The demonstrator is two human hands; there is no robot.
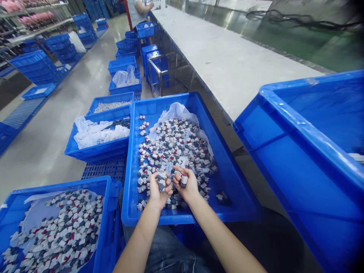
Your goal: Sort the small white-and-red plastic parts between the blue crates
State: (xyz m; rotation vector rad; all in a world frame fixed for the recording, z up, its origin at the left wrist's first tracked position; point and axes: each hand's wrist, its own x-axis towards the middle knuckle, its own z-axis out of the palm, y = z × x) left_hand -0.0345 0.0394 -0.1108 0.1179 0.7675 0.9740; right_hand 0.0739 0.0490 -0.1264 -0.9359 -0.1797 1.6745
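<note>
A blue tray [233, 189] sits in front of me, holding a heap of small white, dark grey and red pieces [170, 140] on a clear plastic bag. My left hand [160, 189] is over the near part of the heap, palm up, with its fingers curled round a few of the small pieces. Close to its right, my right hand [186, 184] is also turned up and holds one white, red and dark piece [184, 180] between thumb and fingers. The two hands are nearly touching.
At lower left, a second blue crate [106, 212] holds similar pieces. Blue crates with plastic bags [99, 132] line up beyond. A large blue bin [295, 151] stands right, beside a long white table [227, 57]. A person [138, 13] is at the far end.
</note>
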